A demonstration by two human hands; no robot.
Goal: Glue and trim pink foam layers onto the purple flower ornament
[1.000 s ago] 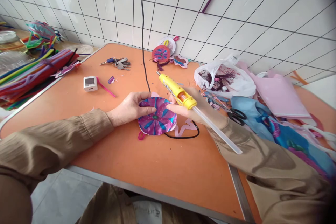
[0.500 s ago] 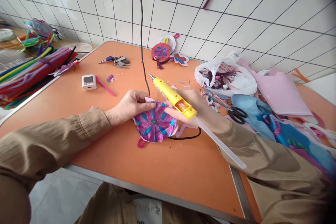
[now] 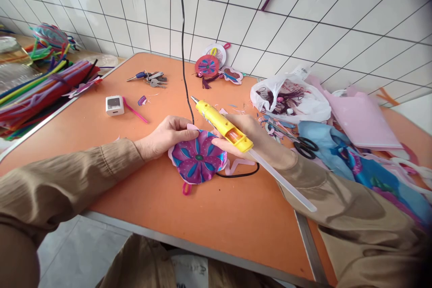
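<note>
A round purple fabric piece [image 3: 200, 158] with a blue flower pattern lies above the orange table, a pink loop [image 3: 186, 188] sticking out at its lower edge. My left hand [image 3: 170, 134] pinches its upper left rim between thumb and fingers. In my right hand [image 3: 246, 132] is a yellow hot glue gun [image 3: 221, 123], its metal tip pointing up and left, past the fabric piece. From its rear a long clear glue stick [image 3: 286, 182] reaches over my right forearm. The fingers of my right hand also touch the fabric's upper right rim.
Keys [image 3: 155, 78] and a white charger block [image 3: 115, 105] lie at the left. Finished round ornaments [image 3: 207, 66] lean by the tiled wall. A plastic bag [image 3: 303, 103], black-handled scissors [image 3: 305, 147] and blue fabric [image 3: 317, 141] are at the right. A black cord [image 3: 184, 45] hangs down behind the hands.
The round fabric piece has turned a little between my hands; its pink loop has moved to the right and slightly down. The glue gun has hardly shifted.
</note>
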